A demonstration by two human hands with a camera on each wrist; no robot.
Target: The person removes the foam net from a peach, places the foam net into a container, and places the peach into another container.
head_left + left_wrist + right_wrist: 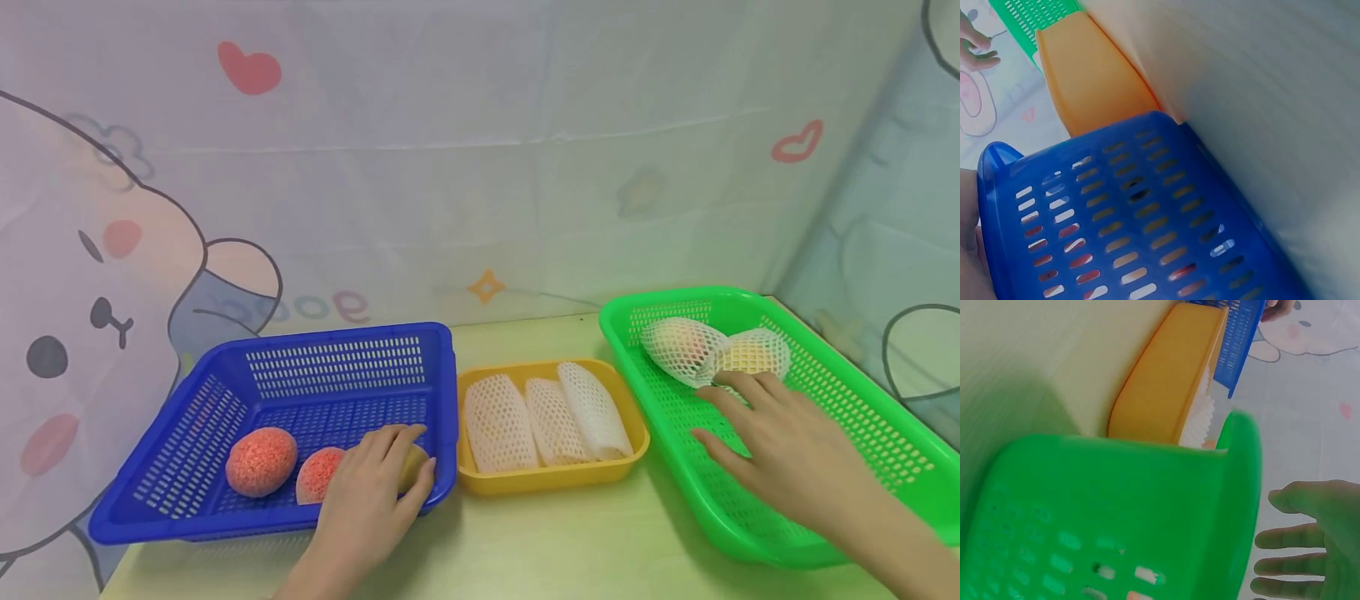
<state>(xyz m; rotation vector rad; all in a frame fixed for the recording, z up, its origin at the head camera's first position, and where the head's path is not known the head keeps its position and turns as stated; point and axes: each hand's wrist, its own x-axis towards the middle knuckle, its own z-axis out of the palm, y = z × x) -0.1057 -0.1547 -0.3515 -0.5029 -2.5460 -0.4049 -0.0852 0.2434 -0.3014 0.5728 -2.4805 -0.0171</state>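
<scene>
In the head view my left hand (371, 487) reaches over the front rim of the blue basket (337, 333). Its fingers and thumb curl round a yellowish-brown round fruit (412, 468), mostly hidden beneath the hand. Beside it lie a speckled red fruit (320, 473), partly covered by that hand, and another red fruit (262, 462). My right hand (795, 450) hovers over the green basket (720, 508), fingers spread and holding nothing. Just beyond its fingertips are two fruits in white foam nets, one reddish netted fruit (682, 348) and one yellowish netted fruit (752, 354).
Between the baskets stands a yellow tray (555, 482) with three white foam net sleeves (501, 423) in it. All sit on a pale wooden table (547, 542). A printed cloth (450, 167) hangs close behind, another at the right.
</scene>
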